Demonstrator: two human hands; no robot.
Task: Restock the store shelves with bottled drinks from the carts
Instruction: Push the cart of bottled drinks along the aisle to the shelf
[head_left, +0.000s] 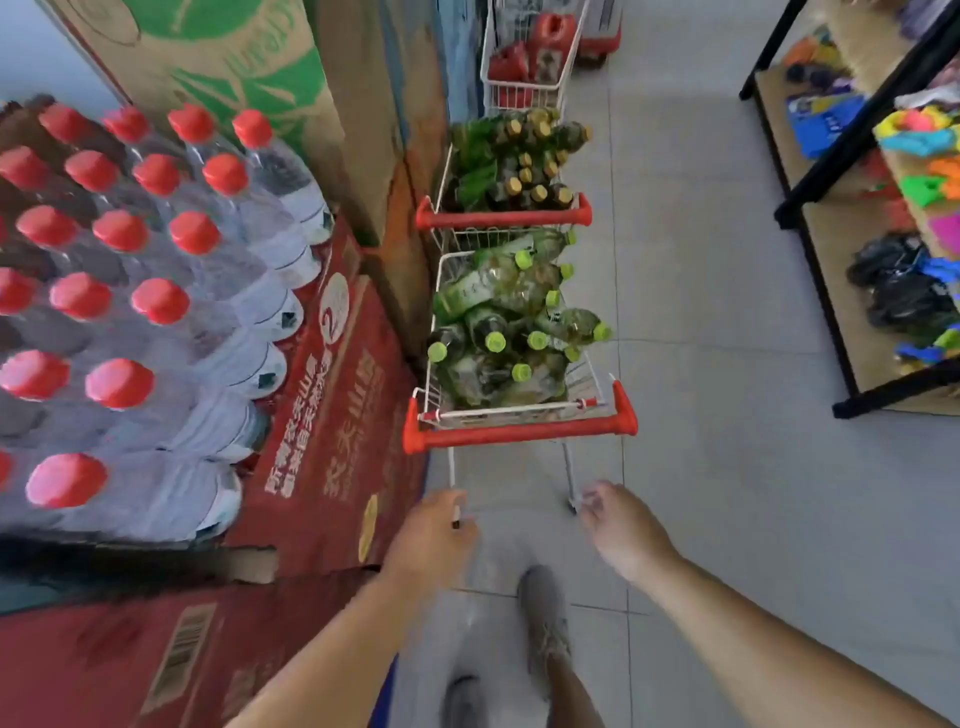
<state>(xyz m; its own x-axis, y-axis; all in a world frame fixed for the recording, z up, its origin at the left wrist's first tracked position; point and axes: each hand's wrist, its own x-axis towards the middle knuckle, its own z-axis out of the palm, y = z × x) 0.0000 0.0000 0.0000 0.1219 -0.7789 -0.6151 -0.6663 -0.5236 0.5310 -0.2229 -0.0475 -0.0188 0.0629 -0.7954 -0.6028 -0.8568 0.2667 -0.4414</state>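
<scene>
Both hands hung low in front of the nearest cart (519, 430), below its red handle bar and not touching it. The left hand (435, 538) showed its back to the camera, fingers bent down beside the cart's left leg. Blur hid whether they were closed on anything, so I cannot tell its grip. The right hand (623, 527) had its fingers apart and loose, holding nothing, just beside the cart's right leg.

The green-capped bottles (498, 312) lay heaped in that cart's basket, beyond the handle and above both hands in the view, out of contact with either. A second cart (504, 217) stood nose to tail behind it, full of gold-capped bottles (524, 156), and a third cart (524, 96) with red goods stood farther on.

To the left, water bottles (156, 291) with red caps stood in rows on red cartons (332, 415). To the right, across the tiled floor (701, 364), stood a black shelf (815, 249) of bright goods.
</scene>
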